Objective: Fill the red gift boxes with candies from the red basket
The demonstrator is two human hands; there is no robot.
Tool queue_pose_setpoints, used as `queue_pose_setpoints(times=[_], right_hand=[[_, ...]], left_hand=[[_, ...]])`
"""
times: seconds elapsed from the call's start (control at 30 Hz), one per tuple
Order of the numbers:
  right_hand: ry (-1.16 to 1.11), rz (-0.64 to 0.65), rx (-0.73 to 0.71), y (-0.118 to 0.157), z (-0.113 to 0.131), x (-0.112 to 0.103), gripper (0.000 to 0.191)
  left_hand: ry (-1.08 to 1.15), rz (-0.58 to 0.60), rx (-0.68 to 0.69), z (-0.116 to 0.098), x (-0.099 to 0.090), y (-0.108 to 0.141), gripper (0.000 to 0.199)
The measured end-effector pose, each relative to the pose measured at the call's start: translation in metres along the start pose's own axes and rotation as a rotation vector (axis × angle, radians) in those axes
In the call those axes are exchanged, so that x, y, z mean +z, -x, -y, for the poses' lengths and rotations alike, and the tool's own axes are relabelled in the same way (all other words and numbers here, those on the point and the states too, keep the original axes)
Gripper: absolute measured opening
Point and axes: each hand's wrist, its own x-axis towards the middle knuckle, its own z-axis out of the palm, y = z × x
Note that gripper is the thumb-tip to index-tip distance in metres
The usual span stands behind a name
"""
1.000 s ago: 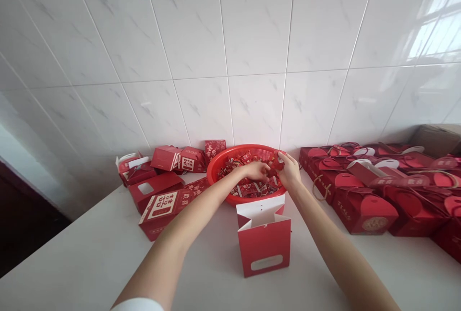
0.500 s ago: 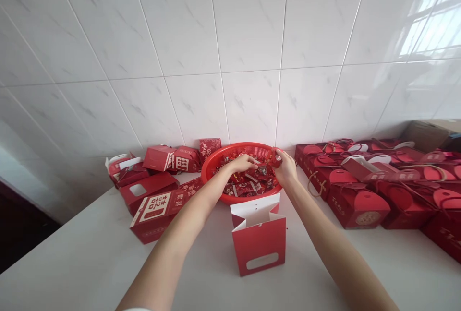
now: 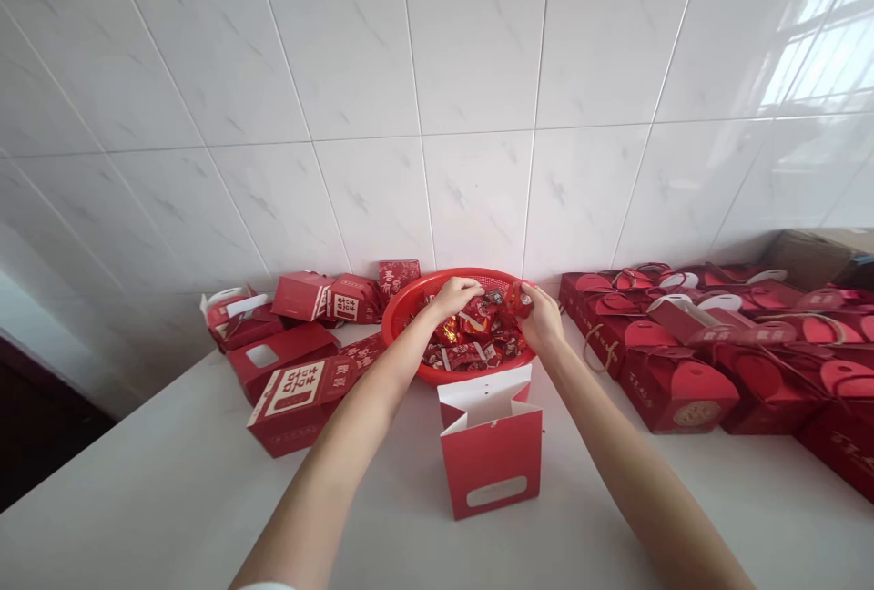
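Note:
A red perforated basket (image 3: pixel 402 310) holds many small wrapped sweets (image 3: pixel 471 355). Over its middle is my left hand (image 3: pixel 456 297), fingers closed together; a wrapped piece shows just beside the fingertips, and whether they grip it is unclear. My right hand (image 3: pixel 539 321), at the basket's right edge, is closed on red wrapped sweets (image 3: pixel 520 299). In front of the basket an open red box (image 3: pixel 492 462) stands upright on the white table, its top flaps up and an oval window low on its front.
On the left lie several red boxes (image 3: pixel 300 403), some with white double characters. Rows of closed red boxes with handles (image 3: pixel 683 381) fill the right side. Behind them is a brown carton (image 3: pixel 806 258). A tiled wall (image 3: pixel 478 198) bounds the table at the back.
My left hand has risen slightly and moved a little left, its fingers drawn closer together. More of the sweets beneath it shows. My right hand has barely moved.

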Motion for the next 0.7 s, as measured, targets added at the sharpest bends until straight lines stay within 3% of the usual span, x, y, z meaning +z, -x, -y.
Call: queue_pose_setpoints(times=[0.2,0.43,0.7], right_hand=[[-0.001,0.015,0.058,0.001,0.001,0.003,0.013],[-0.022,0.016,0.065,-0.002,-0.002,0.001,0.010],[-0.110,-0.122,-0.038,-0.003,-0.002,0.001,0.009]], left_hand=[[0.020,-0.041,0.032,-0.005,0.001,0.004,0.036],[-0.046,-0.045,-0.012,-0.004,-0.001,0.003,0.033],[-0.322,0.136,-0.115,0.009,-0.004,0.000,0.012]])
